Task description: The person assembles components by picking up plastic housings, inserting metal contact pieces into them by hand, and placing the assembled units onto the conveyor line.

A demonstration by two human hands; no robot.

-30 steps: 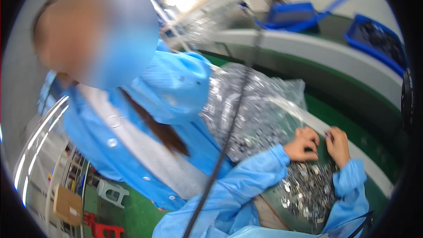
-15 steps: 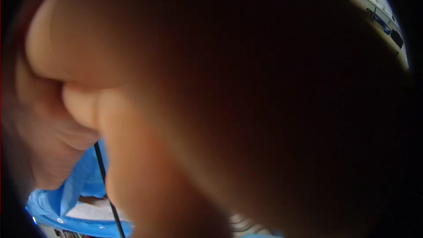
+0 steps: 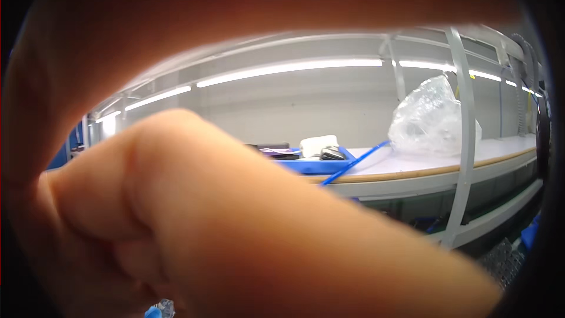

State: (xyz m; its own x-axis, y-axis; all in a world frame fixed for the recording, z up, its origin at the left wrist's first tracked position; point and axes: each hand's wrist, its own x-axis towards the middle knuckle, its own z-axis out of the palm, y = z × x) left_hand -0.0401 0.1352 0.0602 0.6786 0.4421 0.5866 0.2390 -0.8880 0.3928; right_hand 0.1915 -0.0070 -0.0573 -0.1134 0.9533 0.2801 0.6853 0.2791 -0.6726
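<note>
A hand, apparently my left hand (image 3: pixel 235 218), fills much of the head view from very close and is blurred. One bent finger or thumb runs from the left down to the lower right, its knuckle raised near the middle left. More folded fingers show beneath it. A dark, smeared band of skin crosses the top and joins at the left. The fingers look curled; whatever they hold lies outside the picture. My right hand cannot be made out.
Beyond the hand, a white bench (image 3: pixel 376 165) with a wooden edge carries a blue tray (image 3: pixel 318 166) of dark and white items. A clear plastic bag (image 3: pixel 432 121) sits behind a metal post (image 3: pixel 465 141). A blue strip (image 3: pixel 356 163) slants off the bench.
The view has swung from blue cloth and a black cord below to the bench and lights. The hand has shifted, uncovering the middle and right of the picture.
</note>
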